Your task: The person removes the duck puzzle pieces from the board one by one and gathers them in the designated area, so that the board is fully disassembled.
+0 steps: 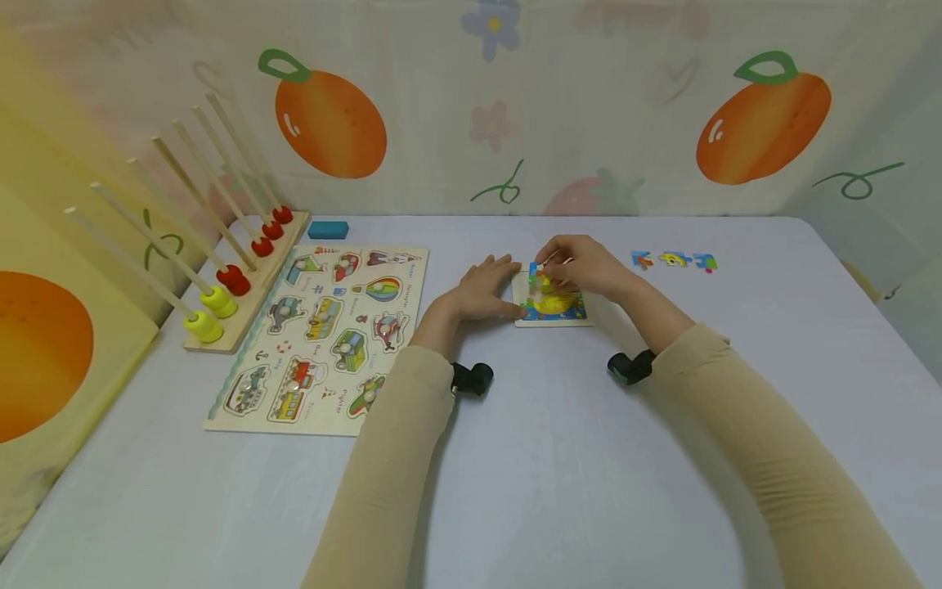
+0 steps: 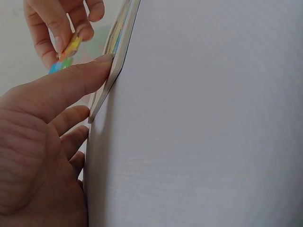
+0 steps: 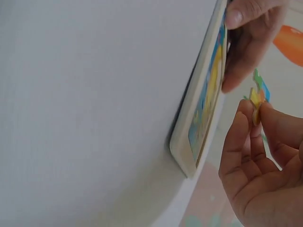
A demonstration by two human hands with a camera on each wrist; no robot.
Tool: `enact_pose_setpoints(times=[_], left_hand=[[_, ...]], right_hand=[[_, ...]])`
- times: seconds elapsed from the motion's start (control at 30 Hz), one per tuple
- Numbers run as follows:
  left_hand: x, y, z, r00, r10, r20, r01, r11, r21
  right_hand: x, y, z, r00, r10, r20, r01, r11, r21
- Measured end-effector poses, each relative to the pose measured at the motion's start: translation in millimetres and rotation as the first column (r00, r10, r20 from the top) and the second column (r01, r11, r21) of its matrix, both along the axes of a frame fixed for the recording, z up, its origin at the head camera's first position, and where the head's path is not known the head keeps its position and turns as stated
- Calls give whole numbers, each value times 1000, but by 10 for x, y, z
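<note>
A small wooden jigsaw board (image 1: 521, 288) with a yellow and blue picture lies on the table. My left hand (image 1: 482, 290) rests at its left edge, fingers spread, and in the left wrist view the thumb (image 2: 80, 82) touches the frame's edge. Above the board my right hand (image 1: 585, 263) pinches a puzzle piece (image 3: 258, 98) between thumb and fingertips. That piece is yellow with blue and green parts, and it is held tilted, raised over the board in the right wrist view.
Several loose puzzle pieces (image 1: 674, 259) lie right of the board. To the left sit a larger vehicle peg puzzle (image 1: 316, 335), a wooden stand (image 1: 253, 307) with tall rods and red and yellow beads, and a blue block (image 1: 328, 230). A printed curtain hangs behind the table.
</note>
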State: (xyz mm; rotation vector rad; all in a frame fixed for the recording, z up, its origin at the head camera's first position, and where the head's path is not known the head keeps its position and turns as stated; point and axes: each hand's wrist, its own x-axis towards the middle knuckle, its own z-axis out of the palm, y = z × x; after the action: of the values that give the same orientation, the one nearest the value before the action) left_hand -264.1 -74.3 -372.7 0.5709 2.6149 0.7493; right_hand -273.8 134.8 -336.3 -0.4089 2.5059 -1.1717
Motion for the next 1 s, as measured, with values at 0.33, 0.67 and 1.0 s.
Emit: enact_pose_setpoints(times=[0.33, 0.67, 1.0], left_hand=[[-2, 11, -11, 1000, 6, -13, -6, 1000, -16], [21, 22, 7, 1000, 14, -4, -14, 1000, -11], [36, 19, 21, 1000, 15, 2, -15, 1000, -7]], right_hand=[[-22, 236, 85, 999, -48, -4, 48, 999, 8], [2, 515, 144, 996, -87, -10, 87, 996, 3], [-9, 799, 93, 993, -121, 14, 121, 992, 39]])
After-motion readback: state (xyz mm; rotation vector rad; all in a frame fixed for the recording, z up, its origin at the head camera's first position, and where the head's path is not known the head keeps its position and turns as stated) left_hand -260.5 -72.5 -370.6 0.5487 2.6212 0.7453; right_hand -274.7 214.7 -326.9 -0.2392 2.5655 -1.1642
